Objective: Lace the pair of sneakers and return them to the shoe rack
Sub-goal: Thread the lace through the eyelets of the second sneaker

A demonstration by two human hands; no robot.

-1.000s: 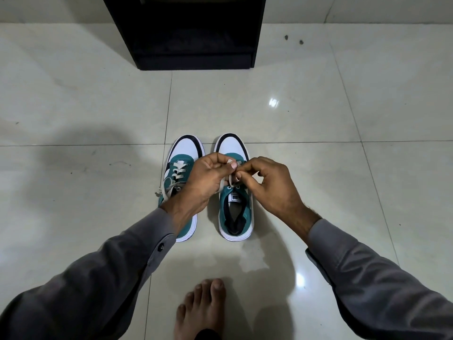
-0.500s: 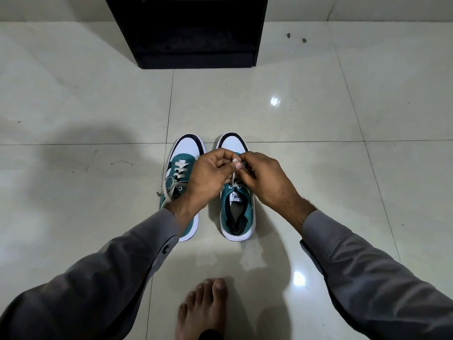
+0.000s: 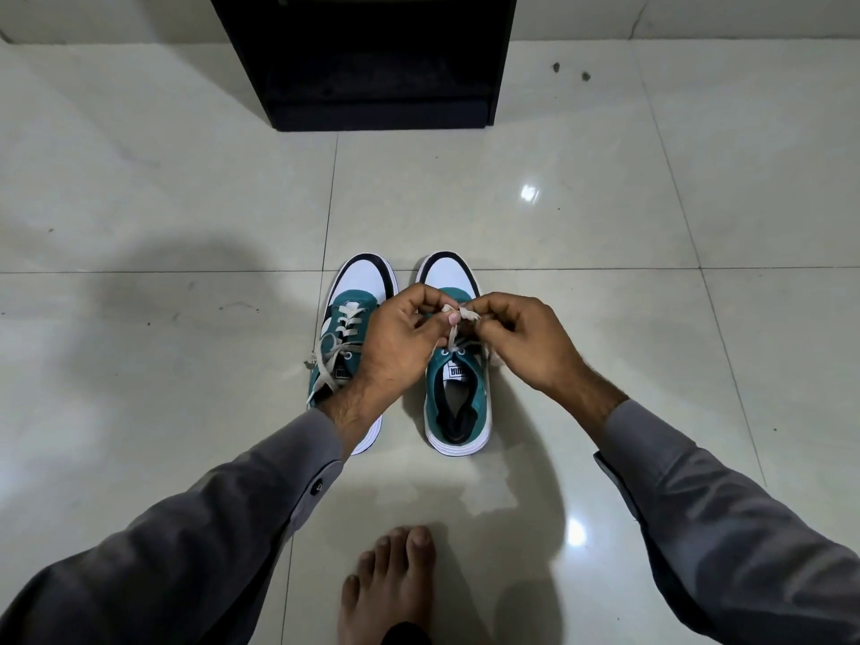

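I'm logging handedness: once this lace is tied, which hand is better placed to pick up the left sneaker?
Probably the left hand: its wrist lies directly over the left sneaker, while the right hand pinches the lace beyond the right sneaker.

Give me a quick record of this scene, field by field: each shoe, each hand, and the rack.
left sneaker: on floor, laced, bow tied
right sneaker: on floor beside it, lace being worked
left hand: pinches the lace
right hand: pinches the lace
shoe rack: dark, beyond the shoes
floor: glossy pale tiles
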